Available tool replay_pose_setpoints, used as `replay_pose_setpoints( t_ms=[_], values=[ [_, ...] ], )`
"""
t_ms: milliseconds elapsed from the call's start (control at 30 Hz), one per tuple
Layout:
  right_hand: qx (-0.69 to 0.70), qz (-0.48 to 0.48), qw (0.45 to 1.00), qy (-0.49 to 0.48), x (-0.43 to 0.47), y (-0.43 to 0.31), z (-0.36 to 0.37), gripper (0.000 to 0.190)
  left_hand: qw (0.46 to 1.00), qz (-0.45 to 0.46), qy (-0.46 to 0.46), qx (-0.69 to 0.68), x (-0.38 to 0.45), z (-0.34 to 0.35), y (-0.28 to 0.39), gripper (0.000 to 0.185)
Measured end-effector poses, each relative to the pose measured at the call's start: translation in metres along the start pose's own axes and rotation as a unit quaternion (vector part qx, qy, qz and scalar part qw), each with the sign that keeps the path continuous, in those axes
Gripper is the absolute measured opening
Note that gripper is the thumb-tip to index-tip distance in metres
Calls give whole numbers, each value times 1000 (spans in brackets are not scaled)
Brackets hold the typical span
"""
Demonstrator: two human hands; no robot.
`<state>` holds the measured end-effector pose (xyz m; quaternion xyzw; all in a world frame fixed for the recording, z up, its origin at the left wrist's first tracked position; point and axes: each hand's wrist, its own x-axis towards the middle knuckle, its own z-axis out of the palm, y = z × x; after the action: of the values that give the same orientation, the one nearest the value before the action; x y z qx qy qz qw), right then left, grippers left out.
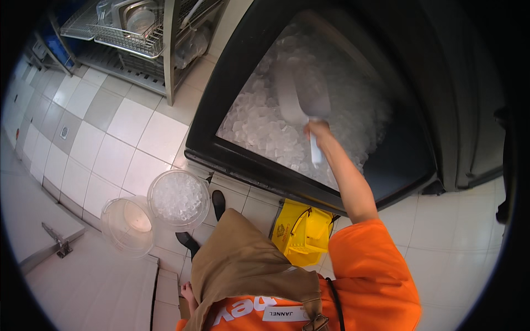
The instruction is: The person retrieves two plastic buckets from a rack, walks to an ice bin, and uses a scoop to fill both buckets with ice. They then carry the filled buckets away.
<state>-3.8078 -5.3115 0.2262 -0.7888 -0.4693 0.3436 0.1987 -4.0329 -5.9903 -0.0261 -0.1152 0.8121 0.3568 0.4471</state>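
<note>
My right hand (pixel 318 129) grips the handle of a large ice scoop (pixel 292 97) over the ice bin. The scoop is blurred, and its blade lies at the surface of the ice cubes (pixel 265 124); how much it holds cannot be told. A clear round bucket (pixel 179 200) filled with ice cubes stands on the floor. Beside it is another clear bucket (pixel 127 226), with no ice visible in it. Low in the view, my left hand (pixel 187 291) is partly seen at my side by the brown apron (pixel 244 265), and its fingers are not clear.
The ice bin's black rim (pixel 256 165) crosses in front of me. A yellow mop bucket (pixel 308 236) stands on the tiled floor near my feet. Wire shelving (pixel 167 53) with containers is at the upper left, and a pale hinged lid or door (pixel 95 281) at the lower left.
</note>
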Motion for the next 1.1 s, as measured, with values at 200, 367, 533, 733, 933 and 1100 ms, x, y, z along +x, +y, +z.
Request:
replay_pose_setpoints(
  t_ms=[200,367,533,733,933,1100],
  values=[
    [-266,-121,956,18,91,-47,43,11,996,-30,77,-33,-29,9,-6,15],
    [-73,-63,993,65,81,-36,32,14,993,-1,62,-96,-40,24,5,14],
    [86,-7,996,-30,28,-15,-5,9,997,8,66,-29,-37,17,18,13],
    [147,-107,983,11,-52,32,-44,9,998,27,28,-43,-19,-8,14,14],
    [105,-125,986,37,-137,49,-107,14,999,51,-9,7,-2,-41,20,14],
    [16,-144,989,21,-217,80,-132,13,995,88,-43,14,4,-69,19,16]
  ],
)
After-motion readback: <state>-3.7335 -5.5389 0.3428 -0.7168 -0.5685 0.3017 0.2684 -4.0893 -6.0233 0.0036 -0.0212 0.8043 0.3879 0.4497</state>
